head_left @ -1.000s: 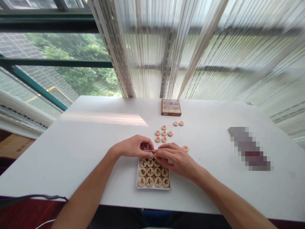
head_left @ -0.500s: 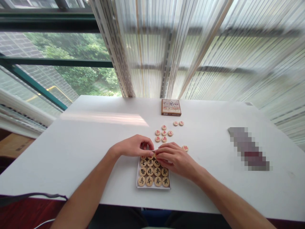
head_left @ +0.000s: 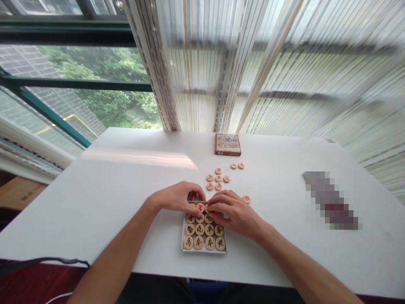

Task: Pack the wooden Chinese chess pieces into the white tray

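A shallow white tray (head_left: 182,236) near the table's front edge bears rows of round wooden chess pieces, black-marked ones in the lower rows and red-marked ones along the far row. My left hand (head_left: 181,197) reaches over the tray's far left corner, thumb and fingers apart, the thumb by a red-marked piece (head_left: 200,207). Over the far right part of the tray lies my right hand (head_left: 232,210), its fingertips together on a piece (head_left: 207,207) in the far row. That hand hides part of the tray's right side.
Several loose red-marked pieces (head_left: 218,178) lie beyond the tray, one more (head_left: 246,198) right of it. A flat printed box (head_left: 228,144) is at the back. A pixelated object (head_left: 332,200) rests on the white table (head_left: 110,202) at right.
My left thumb has shifted slightly toward me, uncovering the red-marked piece in the far row. My right hand has hardly moved. The whole view has dropped slightly.
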Demonstrator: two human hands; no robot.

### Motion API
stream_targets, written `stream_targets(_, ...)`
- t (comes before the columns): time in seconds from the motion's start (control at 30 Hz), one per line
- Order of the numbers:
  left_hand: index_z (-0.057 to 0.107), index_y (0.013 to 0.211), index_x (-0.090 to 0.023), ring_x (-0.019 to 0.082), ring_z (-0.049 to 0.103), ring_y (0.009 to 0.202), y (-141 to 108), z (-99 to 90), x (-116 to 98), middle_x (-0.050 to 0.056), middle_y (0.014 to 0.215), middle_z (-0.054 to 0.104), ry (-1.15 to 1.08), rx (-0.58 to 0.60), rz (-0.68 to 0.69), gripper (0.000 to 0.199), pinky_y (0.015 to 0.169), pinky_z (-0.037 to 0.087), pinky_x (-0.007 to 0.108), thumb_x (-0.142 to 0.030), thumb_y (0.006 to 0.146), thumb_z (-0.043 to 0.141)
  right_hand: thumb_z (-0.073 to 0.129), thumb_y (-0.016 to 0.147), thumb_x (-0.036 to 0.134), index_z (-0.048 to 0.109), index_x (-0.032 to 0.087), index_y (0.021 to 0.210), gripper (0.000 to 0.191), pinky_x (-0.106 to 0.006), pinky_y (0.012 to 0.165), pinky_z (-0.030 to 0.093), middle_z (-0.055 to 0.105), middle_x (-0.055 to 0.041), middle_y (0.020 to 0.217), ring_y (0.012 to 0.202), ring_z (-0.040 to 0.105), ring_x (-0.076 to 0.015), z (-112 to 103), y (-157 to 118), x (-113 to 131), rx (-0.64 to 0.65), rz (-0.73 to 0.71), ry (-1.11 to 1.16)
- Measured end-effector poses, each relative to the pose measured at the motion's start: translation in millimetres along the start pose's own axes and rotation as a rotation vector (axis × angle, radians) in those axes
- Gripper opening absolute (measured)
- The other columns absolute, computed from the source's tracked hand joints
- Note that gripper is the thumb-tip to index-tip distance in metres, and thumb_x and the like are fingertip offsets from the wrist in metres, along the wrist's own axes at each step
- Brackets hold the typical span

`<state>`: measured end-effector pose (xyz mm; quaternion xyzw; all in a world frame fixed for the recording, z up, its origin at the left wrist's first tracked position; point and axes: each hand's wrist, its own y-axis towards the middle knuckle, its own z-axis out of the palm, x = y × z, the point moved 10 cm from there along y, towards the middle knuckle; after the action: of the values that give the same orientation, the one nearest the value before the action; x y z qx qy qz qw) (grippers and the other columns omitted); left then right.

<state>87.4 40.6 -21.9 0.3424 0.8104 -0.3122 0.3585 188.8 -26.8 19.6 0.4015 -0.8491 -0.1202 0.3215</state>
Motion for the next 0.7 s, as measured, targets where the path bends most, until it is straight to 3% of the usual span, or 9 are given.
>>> stream_targets(0.7,0.072,0.104,-0.020,0.015,0.056,0.075,-1.5,-1.6,-6.7,0.002,0.085,0.066,0.028,-0.009,0.045,0.039,0.065,0.044,0.024,-0.048,0.077,0.075,0.060,0.097,0.025,0.070,0.023,0.105,0.013,-0.037,0.088,0.052,0.073,-0.0062,0.102,0.099,0.063,-0.0213,0.3,0.6,-1.4,0.014,0.012,-0.010)
